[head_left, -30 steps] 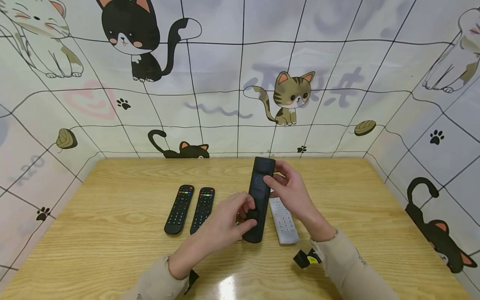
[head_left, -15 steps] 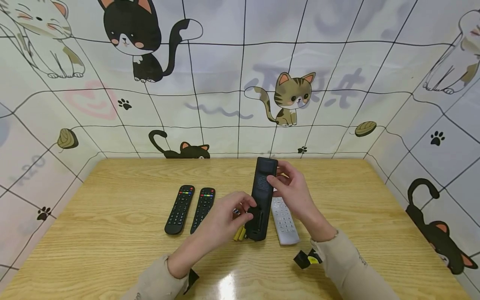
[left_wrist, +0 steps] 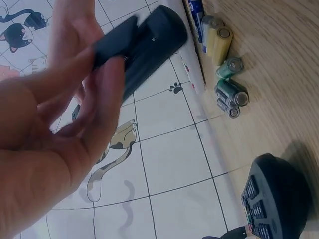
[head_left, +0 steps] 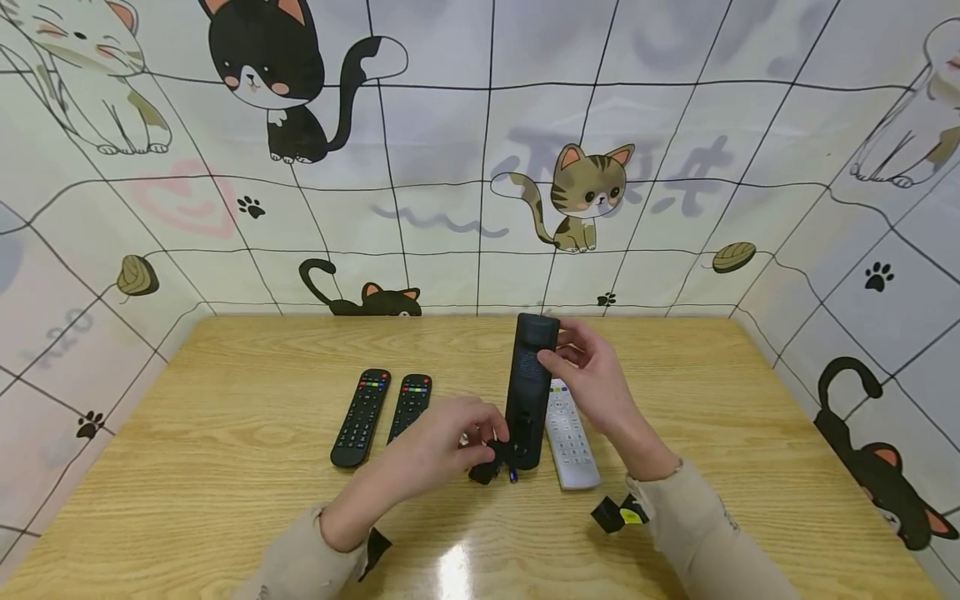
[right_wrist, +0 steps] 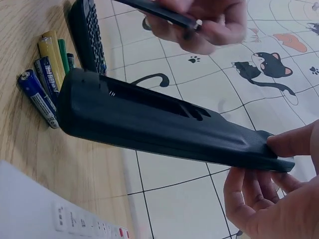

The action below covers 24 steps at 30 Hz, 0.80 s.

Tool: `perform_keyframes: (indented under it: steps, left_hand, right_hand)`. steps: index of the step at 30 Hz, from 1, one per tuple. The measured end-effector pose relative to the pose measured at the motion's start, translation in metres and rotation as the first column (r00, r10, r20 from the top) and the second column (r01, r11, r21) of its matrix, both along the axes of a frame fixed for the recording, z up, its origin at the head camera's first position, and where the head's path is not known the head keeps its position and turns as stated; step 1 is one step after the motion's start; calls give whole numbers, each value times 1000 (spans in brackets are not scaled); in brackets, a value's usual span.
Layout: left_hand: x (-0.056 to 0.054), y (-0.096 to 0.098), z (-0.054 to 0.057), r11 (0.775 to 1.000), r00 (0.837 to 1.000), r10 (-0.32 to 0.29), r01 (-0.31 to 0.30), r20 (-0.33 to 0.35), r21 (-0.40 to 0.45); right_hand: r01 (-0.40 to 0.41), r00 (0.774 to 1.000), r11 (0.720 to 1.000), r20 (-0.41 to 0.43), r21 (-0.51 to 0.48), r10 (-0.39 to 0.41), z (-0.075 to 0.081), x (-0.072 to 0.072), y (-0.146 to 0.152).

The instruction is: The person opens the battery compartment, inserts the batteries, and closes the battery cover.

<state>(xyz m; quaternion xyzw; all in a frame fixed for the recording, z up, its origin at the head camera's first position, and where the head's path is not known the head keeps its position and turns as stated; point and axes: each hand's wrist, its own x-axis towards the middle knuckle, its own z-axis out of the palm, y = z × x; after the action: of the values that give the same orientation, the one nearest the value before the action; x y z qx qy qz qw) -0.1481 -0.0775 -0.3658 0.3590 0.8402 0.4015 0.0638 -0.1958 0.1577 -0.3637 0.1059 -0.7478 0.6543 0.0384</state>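
My right hand [head_left: 596, 379] grips the upper end of a black remote control [head_left: 529, 375], thumb on its back and fingers beneath. The back faces me, and the right wrist view shows its battery compartment [right_wrist: 149, 97] uncovered, with a dark recess inside. Between thumb and fingers, my left hand [head_left: 450, 437] pinches the black battery cover [head_left: 486, 469], apart from the remote and just left of its lower end. Several loose batteries [left_wrist: 223, 45] lie on the table below, mostly hidden in the head view; blue [right_wrist: 37, 97], yellow and green ones show in the right wrist view.
Two black remotes, one at far left [head_left: 360, 421] and one partly behind my left hand [head_left: 411, 398], lie face up on the wooden table [head_left: 262, 392]. A white remote [head_left: 572, 442] lies right of the held one. A cat-print sheet [head_left: 450, 167] hangs around the table.
The battery cover has come off the remote's back and moved down and left in my left hand. The right hand has shifted slightly right with the remote.
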Motion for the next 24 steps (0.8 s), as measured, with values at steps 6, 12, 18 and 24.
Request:
perform_keyframes:
  steps: [6, 12, 18, 24]
  left_hand:
    - [2, -2, -2, 977, 988, -105, 124, 114, -172]
    - [3, 0, -7, 925, 976, -141, 189, 165, -328]
    - [3, 0, -8, 895, 973, -168, 217, 156, -389]
    - [5, 1, -9, 866, 973, -174, 225, 153, -446]
  right_hand:
    - [2, 1000, 1000, -3, -15, -2, 0, -3, 4]
    - [-7, 1000, 999, 9, -44, 8, 2, -4, 6]
    - [-14, 1000, 998, 24, -62, 16, 3, -5, 7]
    - [-12, 999, 998, 29, -61, 14, 3, -5, 8]
